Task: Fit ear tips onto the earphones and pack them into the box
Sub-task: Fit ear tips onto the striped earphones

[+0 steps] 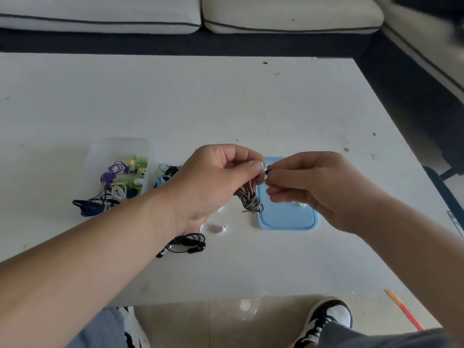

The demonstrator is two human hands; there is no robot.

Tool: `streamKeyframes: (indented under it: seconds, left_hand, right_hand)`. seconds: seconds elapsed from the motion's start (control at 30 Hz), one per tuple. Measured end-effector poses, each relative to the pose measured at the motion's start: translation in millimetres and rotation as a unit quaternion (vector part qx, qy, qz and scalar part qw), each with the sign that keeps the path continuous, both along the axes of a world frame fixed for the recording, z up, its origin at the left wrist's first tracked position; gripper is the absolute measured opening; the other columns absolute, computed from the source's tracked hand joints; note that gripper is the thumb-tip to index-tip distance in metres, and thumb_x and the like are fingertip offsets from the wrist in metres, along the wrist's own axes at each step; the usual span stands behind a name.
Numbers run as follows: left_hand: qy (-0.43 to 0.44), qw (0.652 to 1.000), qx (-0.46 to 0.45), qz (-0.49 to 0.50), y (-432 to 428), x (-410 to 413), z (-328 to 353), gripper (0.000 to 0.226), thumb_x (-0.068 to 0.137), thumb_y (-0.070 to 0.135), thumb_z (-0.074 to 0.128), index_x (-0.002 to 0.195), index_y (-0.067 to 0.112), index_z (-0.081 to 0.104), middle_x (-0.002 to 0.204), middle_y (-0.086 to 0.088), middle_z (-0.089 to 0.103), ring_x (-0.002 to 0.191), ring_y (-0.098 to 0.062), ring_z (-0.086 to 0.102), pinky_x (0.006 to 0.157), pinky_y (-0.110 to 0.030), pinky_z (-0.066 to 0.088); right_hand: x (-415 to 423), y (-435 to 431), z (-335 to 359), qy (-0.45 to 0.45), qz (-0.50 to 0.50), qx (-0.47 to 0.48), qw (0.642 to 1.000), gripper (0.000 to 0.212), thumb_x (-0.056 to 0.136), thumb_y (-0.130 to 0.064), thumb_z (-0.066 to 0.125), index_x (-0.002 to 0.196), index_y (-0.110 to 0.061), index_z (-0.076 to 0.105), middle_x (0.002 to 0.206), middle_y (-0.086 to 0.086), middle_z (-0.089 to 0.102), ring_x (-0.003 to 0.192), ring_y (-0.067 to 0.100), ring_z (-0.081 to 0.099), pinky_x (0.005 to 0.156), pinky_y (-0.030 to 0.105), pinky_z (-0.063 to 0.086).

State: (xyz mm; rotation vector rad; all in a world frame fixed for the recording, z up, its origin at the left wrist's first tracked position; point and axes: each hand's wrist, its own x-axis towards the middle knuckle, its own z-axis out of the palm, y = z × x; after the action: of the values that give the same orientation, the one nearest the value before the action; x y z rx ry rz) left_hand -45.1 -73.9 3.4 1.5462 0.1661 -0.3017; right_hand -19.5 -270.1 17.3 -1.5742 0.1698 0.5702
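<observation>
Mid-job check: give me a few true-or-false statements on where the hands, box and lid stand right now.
1. The left hand grips a striped cable bundle. True.
2. The right hand lies flat and idle on the table. False: it is raised and pinches a small dark piece at the left hand's fingertips.
3. The blue lid is closed on the box. False: it lies on the table below the right hand, apart from the clear box on the left.
4. The box holds coloured earphones. True.
5. A black set lies on the table near the person. True.
</observation>
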Motion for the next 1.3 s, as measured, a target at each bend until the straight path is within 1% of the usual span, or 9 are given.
streamKeyframes:
  seconds: [0.07, 0.23, 0.37, 0.6, 0.77, 0.87, 0.93, 1.2, 1.3]
  left_hand:
    - [-0.010, 1.000, 0.010, 0.012, 3.5, 2.2, 0.0, 0.012, 0.098, 0.009, 0.068, 0.105, 0.012, 0.076, 0.093, -0.011, 0.079, 0.086, -0.018, 0.073, 0.096, -0.039, 0.059]
    - [-0.050, 0.997, 0.047, 0.026, 11.2, 7.1, 3.5, 0.013, 0.096, 0.011, 0.071, 0.107, 0.014, 0.077, 0.087, -0.002, 0.080, 0.072, -0.003, 0.072, 0.061, -0.008, 0.047]
    - [-0.079, 0.994, 0.076, 0.029, 15.0, 9.5, 2.1, 0.013, 0.096, 0.013, 0.072, 0.107, 0.018, 0.077, 0.084, 0.003, 0.080, 0.074, -0.001, 0.072, 0.058, -0.007, 0.045]
    - [-0.103, 0.990, 0.095, 0.015, 15.4, 9.4, 3.4, 0.015, 0.097, 0.010, 0.069, 0.108, 0.016, 0.077, 0.074, 0.011, 0.075, 0.061, 0.005, 0.064, 0.056, -0.005, 0.043]
    - [-0.114, 0.985, 0.129, -0.001, 15.0, 7.9, 5.1, 0.013, 0.098, 0.016, 0.069, 0.105, 0.023, 0.078, 0.083, 0.005, 0.078, 0.071, -0.004, 0.068, 0.061, -0.012, 0.047]
    - [-0.116, 0.985, 0.131, -0.009, 14.5, 8.2, 3.6, 0.014, 0.100, 0.018, 0.066, 0.107, 0.025, 0.077, 0.091, 0.002, 0.079, 0.092, -0.016, 0.075, 0.086, -0.031, 0.060]
    - [-0.113, 0.985, 0.132, -0.018, 13.7, 8.3, 2.9, 0.015, 0.102, 0.019, 0.064, 0.108, 0.026, 0.076, 0.094, 0.002, 0.079, 0.095, -0.017, 0.075, 0.097, -0.042, 0.058]
    - [-0.121, 0.983, 0.138, -0.014, 13.0, 6.6, 3.0, 0.017, 0.101, 0.022, 0.063, 0.102, 0.030, 0.078, 0.090, -0.001, 0.078, 0.094, -0.030, 0.072, 0.093, -0.054, 0.057]
    - [-0.120, 0.984, 0.128, 0.004, 11.9, 6.5, 4.1, 0.014, 0.100, 0.019, 0.066, 0.101, 0.027, 0.078, 0.089, 0.000, 0.079, 0.092, -0.025, 0.073, 0.093, -0.049, 0.058]
  right_hand:
    - [2.9, 5.7, 2.7, 0.017, -0.010, 0.064, 0.998, 0.018, 0.085, 0.005, 0.074, 0.102, 0.009, 0.070, 0.092, 0.025, 0.076, 0.075, 0.026, 0.075, 0.068, 0.027, 0.061]
    - [13.4, 12.8, 0.7, 0.032, 0.007, 0.150, 0.988, 0.024, 0.086, -0.003, 0.069, 0.106, 0.010, 0.069, 0.093, 0.020, 0.075, 0.079, 0.022, 0.074, 0.073, 0.026, 0.062]
    - [14.5, 15.5, -0.6, 0.043, 0.013, 0.193, 0.980, 0.011, 0.092, -0.005, 0.063, 0.097, 0.001, 0.071, 0.088, 0.012, 0.075, 0.079, 0.017, 0.074, 0.073, 0.024, 0.061]
    - [12.9, 19.5, -2.9, 0.041, 0.019, 0.184, 0.982, 0.009, 0.093, -0.006, 0.064, 0.095, -0.001, 0.072, 0.087, 0.013, 0.075, 0.076, 0.017, 0.072, 0.069, 0.023, 0.060]
    - [11.9, 19.7, -4.1, 0.025, 0.019, 0.181, 0.983, 0.011, 0.085, -0.009, 0.068, 0.092, -0.001, 0.072, 0.082, 0.010, 0.071, 0.075, 0.017, 0.069, 0.069, 0.024, 0.059]
    - [11.0, 19.8, -4.1, 0.002, 0.003, 0.184, 0.983, 0.014, 0.080, -0.009, 0.070, 0.090, 0.001, 0.071, 0.081, 0.013, 0.071, 0.074, 0.018, 0.071, 0.069, 0.024, 0.060]
    - [10.6, 20.5, -3.7, -0.012, -0.002, 0.184, 0.983, 0.015, 0.078, -0.007, 0.070, 0.089, 0.003, 0.071, 0.079, 0.014, 0.071, 0.073, 0.018, 0.072, 0.069, 0.024, 0.060]
    - [7.9, 25.6, -4.9, -0.055, -0.002, 0.145, 0.988, 0.008, 0.084, -0.001, 0.072, 0.088, 0.006, 0.072, 0.084, 0.021, 0.072, 0.075, 0.022, 0.071, 0.073, 0.027, 0.060]
    - [8.0, 27.9, -5.5, -0.079, -0.013, 0.129, 0.988, 0.003, 0.087, 0.002, 0.071, 0.086, 0.002, 0.074, 0.081, 0.019, 0.072, 0.074, 0.022, 0.070, 0.072, 0.028, 0.059]
